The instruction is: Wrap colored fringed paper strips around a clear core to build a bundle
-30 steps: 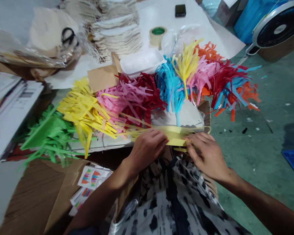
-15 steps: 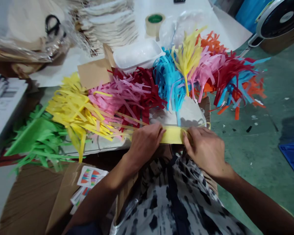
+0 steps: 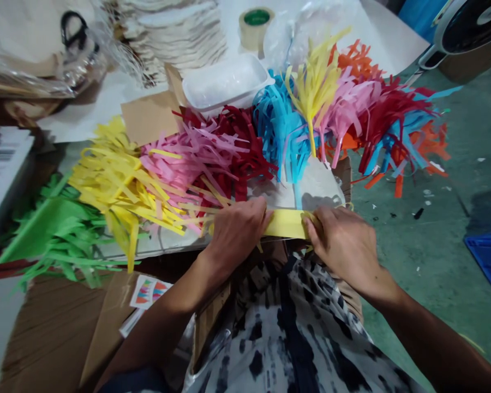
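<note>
Between my two hands a yellow tissue-paper band (image 3: 287,224) is stretched flat at the table's front edge. My left hand (image 3: 240,225) is closed on its left end, and thin yellow fringe strips trail out to the left past it. At the right end, my right hand (image 3: 343,237) pinches the band between thumb and fingers. Just beyond lie fringed paper bunches: yellow (image 3: 118,172), pink (image 3: 188,155), dark red (image 3: 245,144) and blue (image 3: 281,131). A twisted yellow tassel (image 3: 314,82) lies at the top of the right-hand pile.
Green fringed paper (image 3: 65,232) hangs over the table's left front edge. A white plastic tray (image 3: 225,84), a tape roll (image 3: 255,30) and black-handled scissors (image 3: 74,33) lie farther back. A cardboard box (image 3: 61,327) stands at lower left. A fan (image 3: 470,27) is at upper right.
The whole view has shifted slightly, with the table's things a little higher and left. My left hand has moved slightly left along with the band. Both hands keep their grip.
</note>
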The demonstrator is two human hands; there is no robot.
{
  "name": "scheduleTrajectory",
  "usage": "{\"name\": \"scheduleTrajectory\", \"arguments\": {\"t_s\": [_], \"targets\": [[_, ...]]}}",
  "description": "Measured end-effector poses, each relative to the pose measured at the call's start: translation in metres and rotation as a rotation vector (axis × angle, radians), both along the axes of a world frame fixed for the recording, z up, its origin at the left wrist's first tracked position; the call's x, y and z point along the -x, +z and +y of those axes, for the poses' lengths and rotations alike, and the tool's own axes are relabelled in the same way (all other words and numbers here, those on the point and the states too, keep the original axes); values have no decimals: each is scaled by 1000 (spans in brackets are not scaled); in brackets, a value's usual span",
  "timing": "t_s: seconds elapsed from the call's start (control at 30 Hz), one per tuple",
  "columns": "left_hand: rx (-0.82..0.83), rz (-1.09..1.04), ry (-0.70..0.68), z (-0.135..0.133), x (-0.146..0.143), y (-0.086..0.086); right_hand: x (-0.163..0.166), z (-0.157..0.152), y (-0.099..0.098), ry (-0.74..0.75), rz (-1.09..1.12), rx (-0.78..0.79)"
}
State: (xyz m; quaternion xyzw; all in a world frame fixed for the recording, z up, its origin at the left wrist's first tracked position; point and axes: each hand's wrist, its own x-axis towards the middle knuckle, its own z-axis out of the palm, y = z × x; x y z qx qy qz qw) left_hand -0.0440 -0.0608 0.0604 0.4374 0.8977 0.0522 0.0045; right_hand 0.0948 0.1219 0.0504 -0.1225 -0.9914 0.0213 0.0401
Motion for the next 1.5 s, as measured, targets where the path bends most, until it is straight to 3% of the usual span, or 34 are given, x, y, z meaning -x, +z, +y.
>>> {"name": "scheduleTrajectory", "arguments": {"t_s": [0.1,0.17,0.3,0.57,0.7,0.77,0.9,1.0,1.13,1.3,1.37,1.43,1.5], "targets": [[-167,173,-91,-4,-4,3,1,-1,1,-15,5,-32],[-300,226,-239,-6,-13,2,1,-1,1,-11,15,-41],[-347,100,-491,-8,-39,-12,1,-2,1,-5,23,-42],[-339,-15,-397,-17,-53,-32,8,18,1,-40,45,61],[-329,-5,-397,-19,-54,-35,-6,33,5,-29,203,23],[-319,5,-401,-18,-55,-36,-18,28,6,65,288,-29],[-322,45,-400,-17,-55,-35,-39,6,-5,404,305,-3],[-348,70,-422,-26,-46,-33,-46,6,-16,389,322,8],[-389,144,-422,-58,-14,-24,-46,24,-20,435,297,23],[-315,106,-300,-95,23,12,-42,33,-16,483,283,33],[-336,232,-167,-93,18,23,-41,32,-16,476,278,41],[-408,411,-90,-77,0,23,-41,30,-15,468,277,44],[-464,402,-236,-54,-27,11,-42,28,-14,464,288,37]]}}
